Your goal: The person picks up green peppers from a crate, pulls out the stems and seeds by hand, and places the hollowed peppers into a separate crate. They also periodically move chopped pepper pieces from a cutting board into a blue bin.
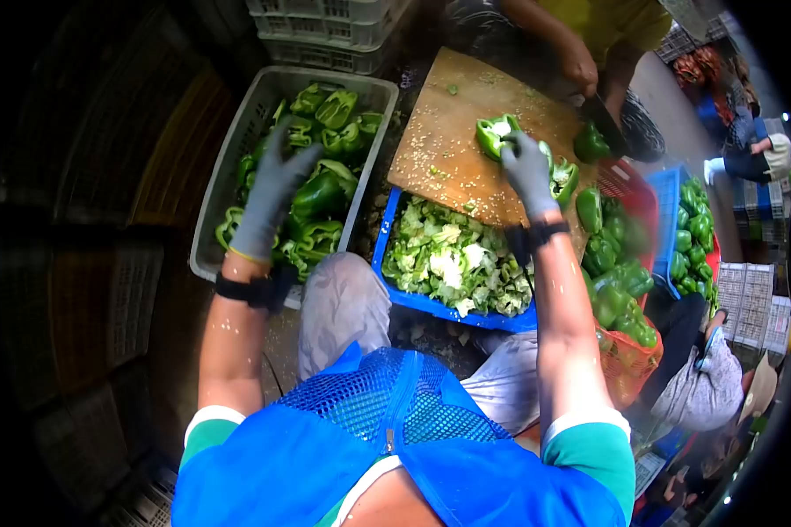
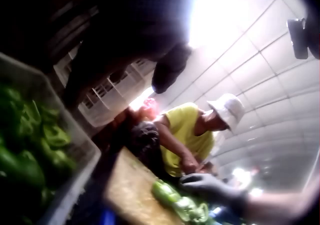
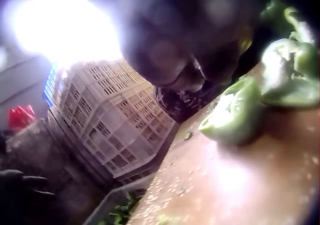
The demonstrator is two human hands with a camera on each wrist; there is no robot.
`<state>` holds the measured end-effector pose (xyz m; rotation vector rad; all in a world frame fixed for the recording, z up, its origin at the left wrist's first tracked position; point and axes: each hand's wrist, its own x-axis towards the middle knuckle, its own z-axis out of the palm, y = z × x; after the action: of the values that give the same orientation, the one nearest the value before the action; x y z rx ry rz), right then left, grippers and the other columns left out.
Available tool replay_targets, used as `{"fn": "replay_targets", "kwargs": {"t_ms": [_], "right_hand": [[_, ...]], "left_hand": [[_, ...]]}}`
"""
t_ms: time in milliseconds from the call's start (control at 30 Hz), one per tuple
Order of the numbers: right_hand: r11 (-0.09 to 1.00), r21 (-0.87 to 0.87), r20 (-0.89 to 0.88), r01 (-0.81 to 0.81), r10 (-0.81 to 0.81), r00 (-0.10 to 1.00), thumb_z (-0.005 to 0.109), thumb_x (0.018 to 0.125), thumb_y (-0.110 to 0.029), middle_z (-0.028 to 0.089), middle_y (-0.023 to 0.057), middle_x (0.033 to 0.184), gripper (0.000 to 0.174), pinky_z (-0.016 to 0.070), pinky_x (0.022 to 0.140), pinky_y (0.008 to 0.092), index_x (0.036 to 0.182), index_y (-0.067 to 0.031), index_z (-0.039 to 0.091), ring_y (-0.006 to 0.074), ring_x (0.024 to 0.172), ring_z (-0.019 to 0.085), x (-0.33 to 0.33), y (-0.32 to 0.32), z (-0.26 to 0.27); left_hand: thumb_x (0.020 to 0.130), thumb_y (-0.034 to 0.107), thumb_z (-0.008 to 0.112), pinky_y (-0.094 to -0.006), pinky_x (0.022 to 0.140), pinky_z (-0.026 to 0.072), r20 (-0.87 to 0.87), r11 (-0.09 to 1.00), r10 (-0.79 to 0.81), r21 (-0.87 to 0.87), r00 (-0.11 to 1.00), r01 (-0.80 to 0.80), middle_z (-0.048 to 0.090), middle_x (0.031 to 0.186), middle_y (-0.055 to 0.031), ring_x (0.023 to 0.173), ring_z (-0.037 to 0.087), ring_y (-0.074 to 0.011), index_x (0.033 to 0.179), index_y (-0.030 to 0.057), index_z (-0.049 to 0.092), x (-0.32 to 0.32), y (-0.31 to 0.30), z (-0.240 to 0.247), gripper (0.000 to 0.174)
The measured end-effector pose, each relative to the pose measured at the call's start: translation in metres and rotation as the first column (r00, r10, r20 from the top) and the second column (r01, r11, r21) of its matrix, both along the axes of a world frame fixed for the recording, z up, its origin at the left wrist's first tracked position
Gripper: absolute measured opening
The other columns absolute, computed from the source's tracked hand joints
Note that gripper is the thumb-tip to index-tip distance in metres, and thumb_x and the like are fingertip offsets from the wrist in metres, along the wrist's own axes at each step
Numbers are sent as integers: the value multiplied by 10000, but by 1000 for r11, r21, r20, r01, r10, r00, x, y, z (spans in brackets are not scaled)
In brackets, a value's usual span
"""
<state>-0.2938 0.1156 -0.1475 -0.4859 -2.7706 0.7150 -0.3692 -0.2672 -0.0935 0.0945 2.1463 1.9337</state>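
Note:
My left hand (image 1: 272,187), in a grey glove, is over a grey plastic crate (image 1: 209,224) of cut green peppers (image 1: 323,195). Its fingers are spread and hold nothing. On the wooden cutting board (image 1: 444,132), my gloved right hand (image 1: 529,174) reaches to a pepper half (image 1: 492,132), fingertips right at its edge. The right wrist view has that pepper half (image 3: 235,112) lying on the board, cut face showing, below the dark shape of the hand. More cut pepper pieces (image 1: 564,180) lie beside it. Pale seeds are scattered over the wood.
Under the board's near edge, a blue tray (image 1: 380,255) holds pepper cores and scraps (image 1: 448,255). Across the board, a person in yellow (image 1: 611,26) holds a knife (image 1: 605,123) by a green pepper (image 1: 591,143). Whole peppers (image 1: 620,294) fill a red basket (image 1: 646,206) at right.

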Motion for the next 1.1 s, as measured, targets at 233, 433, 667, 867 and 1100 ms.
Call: {"fn": "replay_targets", "kwargs": {"t_ms": [233, 433, 667, 867, 1100], "right_hand": [[930, 275, 442, -244, 103, 891, 592, 804, -178, 646, 202, 1054, 272, 495, 873, 419, 1055, -108, 668, 355, 1012, 617, -71, 16, 0], [975, 107, 360, -194, 144, 922, 549, 821, -227, 667, 223, 849, 252, 526, 735, 471, 944, -33, 653, 393, 810, 656, -5, -49, -29], [861, -438, 12, -259, 293, 956, 606, 788, -89, 620, 156, 784, 183, 477, 651, 402, 967, -51, 597, 351, 727, 604, 94, -47, 15], [800, -579, 364, -159, 428, 827, 618, 880, -333, 657, 114, 940, 398, 497, 772, 344, 1141, -33, 595, 210, 849, 619, 116, -16, 26], [917, 394, -5, 56, -59, 998, 562, 824, -160, 594, 204, 1116, 257, 462, 899, 438, 1064, -83, 615, 380, 1012, 568, 26, 29, -10]], "left_hand": [[848, 265, 645, -300, 929, 413, 276, 884, -464, 200, 842, 422, 522, 1278, -123, 1121, 506, -190, 1326, 43, 474, 44, 60, 15, 554], [786, 340, 734, -528, 850, 407, 553, 949, -314, 194, 771, 247, 434, 1317, -150, 1188, 458, -300, 1444, 179, 241, 47, 148, -37, 838], [712, -36, 621, -357, 780, 557, 553, 797, -576, 544, 601, 264, 621, 1068, -85, 918, 629, -198, 1308, 69, 500, 63, 113, -46, 617], [729, 123, 751, -318, 908, 481, -65, 961, -257, -120, 964, 248, 540, 1255, -129, 1080, 572, -204, 1399, 48, 387, -24, 20, -32, 766], [746, 349, 767, -367, 1027, 386, -128, 910, -350, -282, 928, 304, 486, 1317, -220, 1265, 445, -287, 1370, -10, 395, -13, 51, 2, 811]]}}
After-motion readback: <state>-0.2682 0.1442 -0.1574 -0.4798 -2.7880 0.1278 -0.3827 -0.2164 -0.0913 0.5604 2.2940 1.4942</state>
